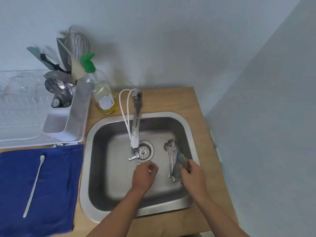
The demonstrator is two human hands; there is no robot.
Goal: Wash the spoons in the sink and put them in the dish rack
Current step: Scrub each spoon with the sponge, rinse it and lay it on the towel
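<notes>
Several metal spoons (170,152) lie bunched on the right side of the steel sink (111,177), bowls pointing away from me. My right hand (191,171) grips a grey-blue sponge (179,164) that rests over the spoon handles. Hovering above the sink floor just below the drain, my left hand (143,175) holds nothing, its fingers loosely curled. The white dish rack (22,132) stands at the far left, with a cutlery holder (68,120) full of utensils at its right end.
The tap (136,124) reaches over the drain (143,151). A soap bottle with a green pump (104,94) stands behind the sink. A blue towel (56,189) on the wooden counter carries a long white spoon (34,183). A wall closes the right side.
</notes>
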